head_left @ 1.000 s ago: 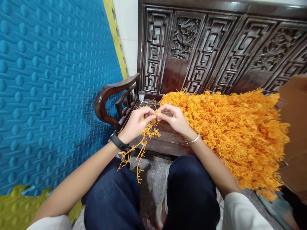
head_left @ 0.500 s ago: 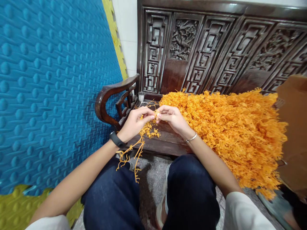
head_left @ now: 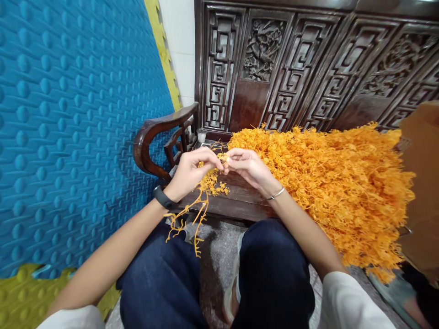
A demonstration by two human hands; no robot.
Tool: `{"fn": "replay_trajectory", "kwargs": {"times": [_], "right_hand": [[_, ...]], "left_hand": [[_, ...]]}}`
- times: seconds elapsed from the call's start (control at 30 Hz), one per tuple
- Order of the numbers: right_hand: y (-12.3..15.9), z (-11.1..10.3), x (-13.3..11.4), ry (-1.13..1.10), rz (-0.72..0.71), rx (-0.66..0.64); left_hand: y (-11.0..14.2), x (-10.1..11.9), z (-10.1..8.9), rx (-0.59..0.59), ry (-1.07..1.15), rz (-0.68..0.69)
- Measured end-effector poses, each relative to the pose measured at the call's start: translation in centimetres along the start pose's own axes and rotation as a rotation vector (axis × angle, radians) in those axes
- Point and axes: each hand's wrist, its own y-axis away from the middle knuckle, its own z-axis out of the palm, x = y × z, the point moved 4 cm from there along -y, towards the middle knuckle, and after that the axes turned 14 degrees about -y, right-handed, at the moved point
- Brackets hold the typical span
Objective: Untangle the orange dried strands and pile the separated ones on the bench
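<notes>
In front of the bench seat, my left hand (head_left: 199, 170) is closed in a pinch at an orange artificial plant sprig (head_left: 201, 205). Bare branching stems of the sprig hang below the hand, toward my knees. My right hand (head_left: 249, 169) is also closed, its thumb and fingertips pinching a small orange piece right beside the left fingertips. The exact contact between the fingertips is too small to make out. Orange floret clusters (head_left: 216, 185) show beneath the hands. Close by on the right lies a big pile of orange artificial plants (head_left: 336, 183).
The dark carved wooden bench (head_left: 252, 103) has a curved armrest (head_left: 144, 137) at left. A small clear cup (head_left: 201, 135) stands in its back corner. Blue foam matting (head_left: 68, 137) rises on the left. A cardboard box (head_left: 423, 183) is beyond the pile, at right.
My left hand has shifted slightly, its fingers now bent further down at the fingertips. Both hands stay close together at the orange sprig. The view has tilted slightly.
</notes>
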Motion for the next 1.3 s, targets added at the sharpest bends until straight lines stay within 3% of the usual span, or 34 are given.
{"fn": "replay_trajectory", "kwargs": {"times": [0.17,0.4,0.73,0.93,1.17,1.3], "right_hand": [[-0.2,-1.1,-0.5,0.048,-0.065,0.113],[-1.0,-2.0,0.1,0.087,-0.046,0.110],[-3.1,-6.4,3.3,0.350,0.082,0.287],[-4.4,-8.6,5.7,0.518,0.050,0.306],[-4.3,-9.1,7.6,0.502,0.033,0.300],[-4.3,-8.4,6.2,0.476,-0.041,0.334]], "left_hand": [[-0.2,-1.0,-0.8,0.102,-0.062,-0.089],[-0.2,-1.3,-1.4,0.118,-0.223,-0.109],[-0.4,-3.3,-1.5,0.210,0.056,-0.273],[-0.2,-3.4,-1.7,0.240,0.178,-0.311],[-0.2,-2.7,-1.2,0.173,0.237,-0.284],[-0.1,-2.7,-1.1,0.159,0.203,-0.258]]}}
